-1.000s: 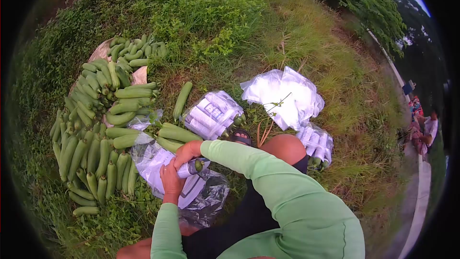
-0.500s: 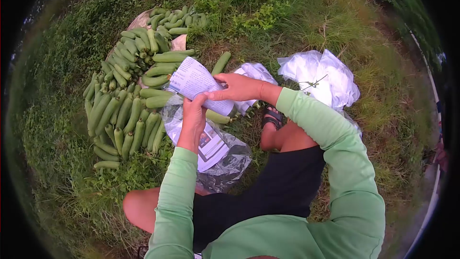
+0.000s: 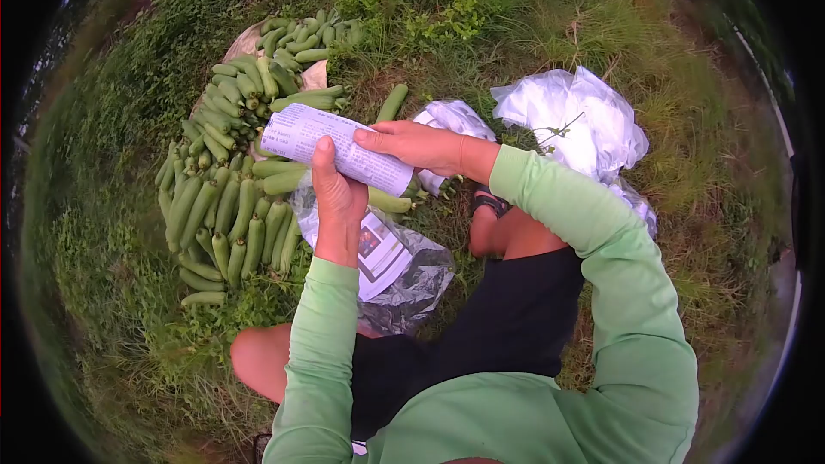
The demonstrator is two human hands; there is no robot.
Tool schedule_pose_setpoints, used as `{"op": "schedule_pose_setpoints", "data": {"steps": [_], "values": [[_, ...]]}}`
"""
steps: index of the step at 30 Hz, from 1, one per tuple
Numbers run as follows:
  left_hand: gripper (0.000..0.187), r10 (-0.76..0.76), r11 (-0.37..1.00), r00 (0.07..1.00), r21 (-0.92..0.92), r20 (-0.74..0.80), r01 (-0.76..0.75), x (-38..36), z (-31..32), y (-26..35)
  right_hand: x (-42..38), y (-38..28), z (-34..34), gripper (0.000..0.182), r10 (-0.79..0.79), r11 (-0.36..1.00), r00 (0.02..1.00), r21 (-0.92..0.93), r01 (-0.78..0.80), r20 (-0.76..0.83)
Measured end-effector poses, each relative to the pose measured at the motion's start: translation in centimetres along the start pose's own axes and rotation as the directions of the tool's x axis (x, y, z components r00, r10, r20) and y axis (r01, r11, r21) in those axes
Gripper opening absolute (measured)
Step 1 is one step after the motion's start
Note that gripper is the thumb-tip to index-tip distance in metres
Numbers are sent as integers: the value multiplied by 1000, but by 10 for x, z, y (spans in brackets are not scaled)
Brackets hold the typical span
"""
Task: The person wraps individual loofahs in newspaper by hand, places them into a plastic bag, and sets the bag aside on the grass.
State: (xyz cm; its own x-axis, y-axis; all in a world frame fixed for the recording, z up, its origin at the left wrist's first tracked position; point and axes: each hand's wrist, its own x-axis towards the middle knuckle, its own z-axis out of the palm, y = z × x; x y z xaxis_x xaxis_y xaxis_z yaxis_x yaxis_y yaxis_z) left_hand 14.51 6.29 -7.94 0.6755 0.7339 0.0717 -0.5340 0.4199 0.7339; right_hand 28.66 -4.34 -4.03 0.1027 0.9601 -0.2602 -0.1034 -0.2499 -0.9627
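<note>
Both hands hold a roll of printed paper (image 3: 302, 131), wrapped into a tube and tilted down to the right. What lies inside it, if anything, is hidden. My left hand (image 3: 339, 202) grips the roll from below, its thumb over the near side. On the upper right part of the roll rests my right hand (image 3: 421, 146), fingers closed along its edge. Just below, a clear plastic bag (image 3: 417, 271) and more printed sheets (image 3: 378, 258) lie by my left wrist. A big pile of long green gourds (image 3: 228, 198) spreads beyond my left hand.
A single gourd (image 3: 393, 103) lies in the grass past my right hand. Paper-wrapped bundles (image 3: 455, 118) sit beyond my right wrist. White plastic bags (image 3: 576, 129) are heaped at the right, with a green sprig on top. My sandalled foot (image 3: 488, 206) is below my right forearm.
The paper, a looser curl before, is now a tighter tube and lies more level, farther left. My left thumb has come up over it, and my right hand has moved slightly left.
</note>
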Motion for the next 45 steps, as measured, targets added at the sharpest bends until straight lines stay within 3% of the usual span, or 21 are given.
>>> {"op": "schedule_pose_setpoints", "data": {"steps": [3,5,6,8,9,12,14,15,16,18,22,25,27,29,32,34,38,42,45], "values": [[73,64,996,998,-62,10,-63,4,2,4,6,3,12,74,-109,993,994,34,110,-30],[74,65,998,996,-8,55,-65,3,6,10,-8,-9,16,74,-11,993,990,114,-5,138],[75,35,999,997,-18,75,-33,6,3,12,-15,-13,14,71,-46,991,975,132,17,217],[75,11,1000,996,-1,88,-11,14,-3,16,-10,-13,8,77,-73,996,987,68,64,141],[75,18,999,997,30,79,-20,19,0,16,-18,-23,7,78,-62,998,998,31,62,4],[71,-15,997,1000,71,20,13,24,27,19,-16,-26,-15,76,-284,916,943,-339,213,-175],[60,-77,996,996,34,-54,78,26,38,12,-20,-25,-27,76,-463,725,854,-656,210,-239],[55,-104,994,990,18,-92,106,27,43,9,-23,-26,-32,76,-495,675,840,-707,210,-223],[63,-121,993,992,11,-43,121,28,44,5,-26,-26,-37,76,-526,624,825,-752,212,-205],[61,-157,987,987,-26,-36,156,34,45,-4,-33,-26,-47,76,-540,558,826,-804,207,-162],[60,-144,989,990,-17,4,144,39,63,-17,-68,-39,-72,77,-272,671,948,-738,63,-166],[58,-196,980,976,41,94,193,48,87,-41,-83,-10,-106,72,-315,818,915,-562,126,-253],[59,-326,945,923,107,205,310,65,97,-67,-98,18,-127,66,-279,911,878,-398,113,-390],[66,-472,873,858,242,203,423,83,97,-100,-117,54,-149,61,-170,983,829,-154,102,-533],[88,-488,696,872,620,41,361,95,101,-147,-144,131,-176,67,28,982,699,149,113,-714],[74,-473,570,874,795,109,209,111,88,-187,-161,189,-185,63,173,945,611,305,119,-772],[44,-446,255,829,936,338,-245,140,65,-269,-181,277,-180,58,363,855,563,505,114,-742],[41,-422,83,678,770,602,-633,151,57,-341,-178,299,-164,49,451,755,561,632,174,-694],[35,-644,-334,685,680,341,-652,146,66,-357,-165,327,-167,47,471,729,555,657,193,-686]]}}
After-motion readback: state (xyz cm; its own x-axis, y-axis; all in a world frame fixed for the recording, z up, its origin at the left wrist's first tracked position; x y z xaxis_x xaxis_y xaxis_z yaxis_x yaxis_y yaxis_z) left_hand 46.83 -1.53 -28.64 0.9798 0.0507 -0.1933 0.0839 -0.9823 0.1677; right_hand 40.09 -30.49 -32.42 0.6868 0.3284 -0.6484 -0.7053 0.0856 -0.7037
